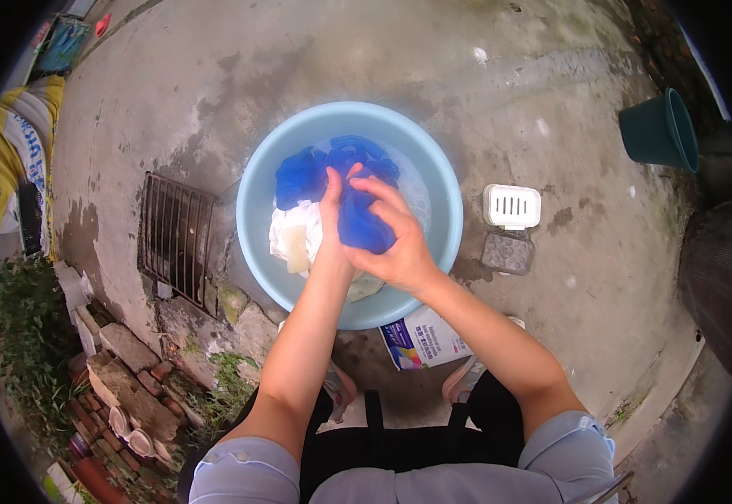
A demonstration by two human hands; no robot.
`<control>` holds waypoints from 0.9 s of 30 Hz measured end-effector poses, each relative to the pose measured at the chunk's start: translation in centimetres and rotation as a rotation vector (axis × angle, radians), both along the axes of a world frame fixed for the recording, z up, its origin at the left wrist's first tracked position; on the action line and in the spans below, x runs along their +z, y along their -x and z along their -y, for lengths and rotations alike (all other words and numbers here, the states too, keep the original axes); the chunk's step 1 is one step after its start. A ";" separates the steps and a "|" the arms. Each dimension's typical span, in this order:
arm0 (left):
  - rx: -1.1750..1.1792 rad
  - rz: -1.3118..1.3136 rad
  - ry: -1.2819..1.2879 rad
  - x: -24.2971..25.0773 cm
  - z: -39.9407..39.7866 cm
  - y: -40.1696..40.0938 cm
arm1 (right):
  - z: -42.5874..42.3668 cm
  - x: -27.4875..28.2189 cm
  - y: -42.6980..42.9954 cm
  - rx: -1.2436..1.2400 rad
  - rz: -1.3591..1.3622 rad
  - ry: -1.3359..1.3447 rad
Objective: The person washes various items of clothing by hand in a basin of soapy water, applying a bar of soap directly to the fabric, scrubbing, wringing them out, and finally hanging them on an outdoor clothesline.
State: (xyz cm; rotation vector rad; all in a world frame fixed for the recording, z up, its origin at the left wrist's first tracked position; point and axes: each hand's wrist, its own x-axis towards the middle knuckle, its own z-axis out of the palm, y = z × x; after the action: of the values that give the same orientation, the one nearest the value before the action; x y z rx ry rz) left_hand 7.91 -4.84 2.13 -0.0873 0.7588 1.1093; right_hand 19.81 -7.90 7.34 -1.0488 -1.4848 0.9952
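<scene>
A round light-blue plastic basin with sudsy water stands before me. Over it, a bunched part of a wet blue cloth is pressed between my two hands. My left hand lies along its left side with the thumb up. Curled around the right side is my right hand, fingers bent over the top. More of the blue fabric spreads in the water behind. A white cloth sits left of my left hand, with a pale yellowish soap bar resting on it.
Right of the basin lies an opened soap box, its white slotted part beside a translucent part. A washing powder bag is near my feet. A metal drain grate and bricks are left; a dark green bucket stands far right.
</scene>
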 end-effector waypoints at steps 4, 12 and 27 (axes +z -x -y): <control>0.042 -0.161 -0.225 -3.3 1.6 0.5 | -0.2 -0.9 3.6 -0.328 0.226 -0.090; -0.061 0.246 -0.140 0.4 0.4 1.1 | 0.9 -1.6 2.7 -0.246 0.217 -0.262; -0.003 -0.153 0.078 -1.4 1.6 -1.8 | -2.2 -3.7 1.9 -0.439 0.260 0.002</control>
State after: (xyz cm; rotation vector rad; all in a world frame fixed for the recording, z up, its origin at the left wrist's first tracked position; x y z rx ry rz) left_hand 9.75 -6.46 0.72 -0.0673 0.9383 1.0921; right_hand 17.87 -5.70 3.66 -1.4704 -1.3693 0.5649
